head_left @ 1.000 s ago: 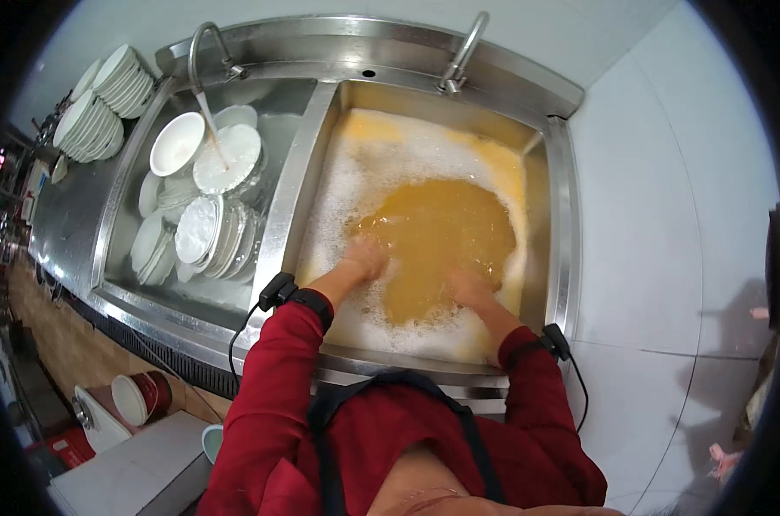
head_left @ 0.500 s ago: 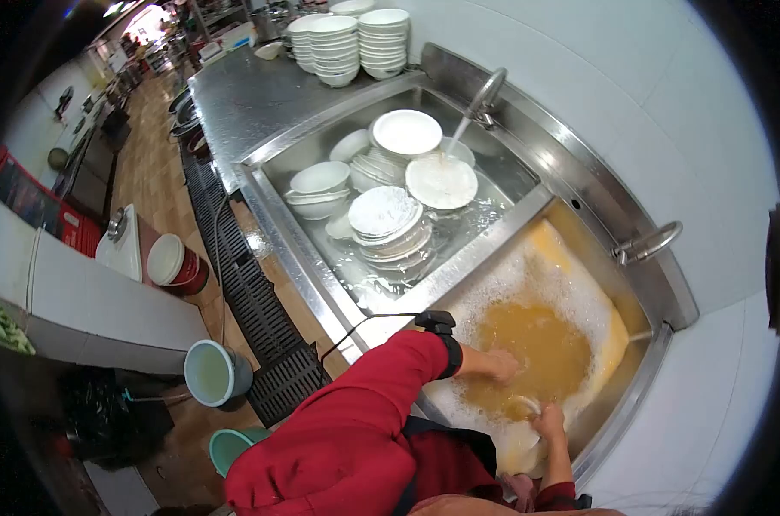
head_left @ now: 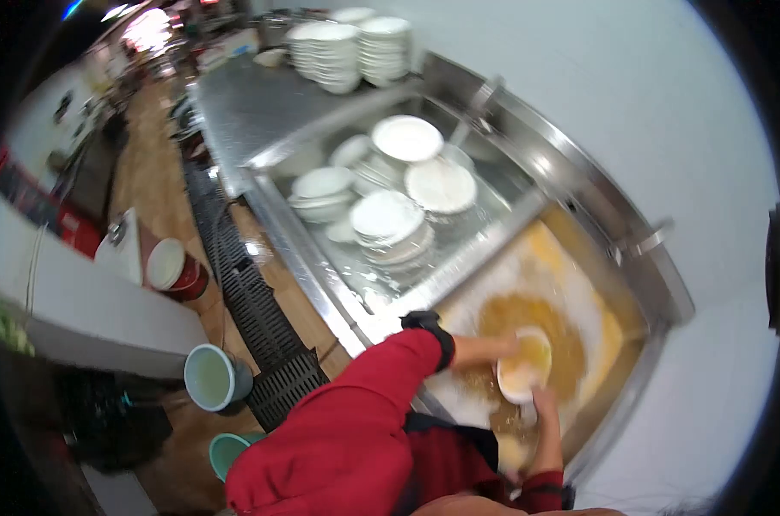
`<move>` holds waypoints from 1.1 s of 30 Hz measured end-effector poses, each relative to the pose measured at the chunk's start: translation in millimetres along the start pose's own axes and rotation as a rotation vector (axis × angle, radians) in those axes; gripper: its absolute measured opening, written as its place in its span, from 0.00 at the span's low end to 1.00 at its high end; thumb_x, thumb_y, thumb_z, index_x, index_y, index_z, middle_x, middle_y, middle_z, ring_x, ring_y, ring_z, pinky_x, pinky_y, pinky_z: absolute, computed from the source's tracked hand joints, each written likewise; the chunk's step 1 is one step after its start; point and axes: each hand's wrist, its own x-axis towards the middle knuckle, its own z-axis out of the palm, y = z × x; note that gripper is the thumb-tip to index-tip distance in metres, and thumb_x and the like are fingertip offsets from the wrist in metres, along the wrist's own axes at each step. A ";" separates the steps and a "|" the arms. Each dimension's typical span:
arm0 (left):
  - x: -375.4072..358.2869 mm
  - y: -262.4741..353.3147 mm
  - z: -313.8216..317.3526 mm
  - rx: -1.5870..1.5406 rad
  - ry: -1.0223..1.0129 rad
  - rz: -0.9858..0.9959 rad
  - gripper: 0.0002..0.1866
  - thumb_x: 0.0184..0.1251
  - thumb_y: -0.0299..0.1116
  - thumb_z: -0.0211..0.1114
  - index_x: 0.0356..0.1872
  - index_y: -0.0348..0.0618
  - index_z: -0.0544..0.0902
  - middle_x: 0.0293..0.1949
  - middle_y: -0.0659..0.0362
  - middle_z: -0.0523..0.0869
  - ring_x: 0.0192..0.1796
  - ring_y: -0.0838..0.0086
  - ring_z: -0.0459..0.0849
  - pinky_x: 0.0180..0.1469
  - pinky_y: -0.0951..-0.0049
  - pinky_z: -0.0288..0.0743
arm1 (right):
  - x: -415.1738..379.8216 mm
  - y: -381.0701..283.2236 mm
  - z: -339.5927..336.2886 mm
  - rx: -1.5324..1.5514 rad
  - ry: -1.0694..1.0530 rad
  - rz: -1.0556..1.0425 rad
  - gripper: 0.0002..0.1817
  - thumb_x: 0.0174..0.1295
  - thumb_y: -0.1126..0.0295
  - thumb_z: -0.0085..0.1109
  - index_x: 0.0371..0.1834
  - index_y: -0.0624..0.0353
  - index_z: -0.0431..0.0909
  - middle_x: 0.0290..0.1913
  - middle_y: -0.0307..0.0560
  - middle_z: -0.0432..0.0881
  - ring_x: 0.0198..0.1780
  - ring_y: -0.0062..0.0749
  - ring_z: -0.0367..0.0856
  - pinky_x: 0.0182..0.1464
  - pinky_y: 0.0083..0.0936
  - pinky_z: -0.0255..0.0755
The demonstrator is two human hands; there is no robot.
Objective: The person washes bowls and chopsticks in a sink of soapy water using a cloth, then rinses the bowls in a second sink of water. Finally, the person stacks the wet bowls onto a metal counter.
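Observation:
A white bowl (head_left: 538,344) is raised at the surface of the brownish, foamy water in the near sink basin, tilted so that its inside shows. My right hand (head_left: 542,402) grips its lower rim. At the bowl's upper left side is my left hand (head_left: 508,346). Motion smears its fingers, so I cannot make out whether they hold anything. White foam (head_left: 472,408) floats around both hands.
The other basin (head_left: 338,273) holds stacked white plates (head_left: 386,215) and bowls (head_left: 323,182) in water, under a running faucet (head_left: 485,99). Stacked white bowls (head_left: 325,56) stand on the steel counter (head_left: 252,95). Buckets (head_left: 209,378) sit on the floor at left.
The white bowl, mostly underwater before, has come up into view between my hands. My left hand has moved slightly up to the bowl's side, and the view is blurrier.

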 end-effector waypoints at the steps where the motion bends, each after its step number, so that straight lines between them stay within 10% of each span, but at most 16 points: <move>1: 0.0 23.8 -2.7 0.319 0.030 -0.027 0.20 0.52 0.36 0.66 0.46 0.36 0.80 0.41 0.48 0.84 0.44 0.61 0.83 0.45 0.64 0.76 | -14.3 -27.1 -11.0 -0.042 0.061 -0.036 0.21 0.58 0.60 0.56 0.43 0.71 0.78 0.40 0.63 0.81 0.44 0.45 0.81 0.45 0.35 0.72; 5: -30.7 100.7 -18.8 0.604 0.138 0.000 0.24 0.47 0.33 0.66 0.51 0.48 0.78 0.42 0.48 0.83 0.43 0.56 0.83 0.46 0.61 0.75 | 1.0 -41.0 -10.6 0.125 0.390 -0.217 0.21 0.58 0.54 0.55 0.40 0.63 0.81 0.38 0.58 0.83 0.41 0.47 0.82 0.45 0.37 0.72; 8: 12.7 25.7 -29.7 0.194 0.167 -0.160 0.18 0.60 0.35 0.55 0.52 0.46 0.77 0.46 0.49 0.83 0.46 0.60 0.82 0.48 0.64 0.75 | -15.4 -89.6 -11.3 -0.078 0.290 -0.273 0.28 0.59 0.55 0.53 0.57 0.65 0.70 0.58 0.64 0.70 0.59 0.54 0.68 0.63 0.39 0.59; 13: -22.8 68.8 -9.3 -0.265 0.313 -0.472 0.18 0.66 0.38 0.53 0.52 0.41 0.77 0.46 0.51 0.81 0.42 0.62 0.80 0.45 0.62 0.75 | 7.7 -110.1 29.6 -0.501 0.188 -0.445 0.20 0.54 0.63 0.57 0.48 0.62 0.75 0.50 0.58 0.73 0.55 0.48 0.70 0.58 0.40 0.62; 15: 10.6 -0.5 -30.7 -0.216 0.297 -0.378 0.18 0.66 0.41 0.53 0.51 0.42 0.77 0.45 0.51 0.81 0.43 0.61 0.80 0.42 0.60 0.76 | 9.7 -113.9 36.9 -0.604 0.112 -0.489 0.18 0.52 0.65 0.58 0.45 0.62 0.76 0.47 0.57 0.74 0.53 0.44 0.72 0.55 0.39 0.64; 17: 24.2 -17.8 -49.9 -0.174 0.281 -0.284 0.19 0.66 0.44 0.53 0.51 0.43 0.78 0.45 0.50 0.80 0.44 0.60 0.80 0.39 0.58 0.77 | 13.4 -114.7 36.7 0.173 -0.379 -0.487 0.16 0.49 0.71 0.61 0.43 0.64 0.77 0.42 0.54 0.75 0.48 0.38 0.74 0.52 0.33 0.66; 19: 15.7 4.7 -52.7 -0.400 0.071 -0.663 0.24 0.66 0.50 0.52 0.57 0.48 0.73 0.49 0.50 0.79 0.47 0.54 0.79 0.36 0.49 0.78 | 7.2 -126.7 42.5 0.530 -0.374 -0.404 0.17 0.48 0.73 0.61 0.44 0.65 0.76 0.39 0.53 0.75 0.46 0.36 0.73 0.51 0.30 0.67; 22: -31.2 78.0 -44.5 -0.336 -0.177 -0.786 0.30 0.65 0.55 0.51 0.61 0.45 0.66 0.51 0.48 0.77 0.46 0.48 0.79 0.35 0.39 0.77 | 16.7 -138.0 43.8 0.777 -0.203 -0.375 0.22 0.49 0.76 0.61 0.50 0.67 0.73 0.42 0.56 0.75 0.47 0.41 0.74 0.51 0.31 0.67; 24: -25.5 51.2 -39.8 -0.347 -0.130 -0.757 0.30 0.66 0.48 0.52 0.63 0.41 0.60 0.52 0.46 0.75 0.44 0.46 0.80 0.36 0.34 0.75 | 32.2 -138.7 47.7 0.078 0.392 -0.510 0.24 0.52 0.71 0.61 0.54 0.65 0.70 0.49 0.59 0.74 0.50 0.46 0.73 0.53 0.34 0.67; 26: -16.4 36.0 -31.0 -0.302 0.058 -0.776 0.27 0.65 0.38 0.52 0.64 0.42 0.59 0.51 0.45 0.76 0.42 0.46 0.81 0.35 0.34 0.76 | 39.0 -131.5 33.3 -0.112 0.415 -0.428 0.27 0.53 0.66 0.63 0.56 0.63 0.68 0.56 0.61 0.71 0.56 0.50 0.71 0.56 0.36 0.65; 29: -18.1 47.0 -31.5 -0.102 0.163 -0.549 0.25 0.54 0.22 0.51 0.58 0.42 0.71 0.46 0.47 0.80 0.41 0.53 0.82 0.38 0.50 0.79 | 41.6 -110.9 7.9 -0.312 0.213 -0.132 0.30 0.51 0.61 0.64 0.57 0.62 0.68 0.54 0.61 0.72 0.54 0.53 0.72 0.56 0.36 0.67; 33: -24.1 66.3 -26.1 -0.107 0.180 -0.163 0.30 0.45 0.13 0.50 0.54 0.45 0.78 0.46 0.50 0.82 0.45 0.64 0.80 0.47 0.70 0.75 | 22.8 -76.9 2.7 0.237 -0.160 0.160 0.31 0.51 0.59 0.66 0.57 0.60 0.68 0.50 0.52 0.77 0.49 0.42 0.78 0.52 0.34 0.72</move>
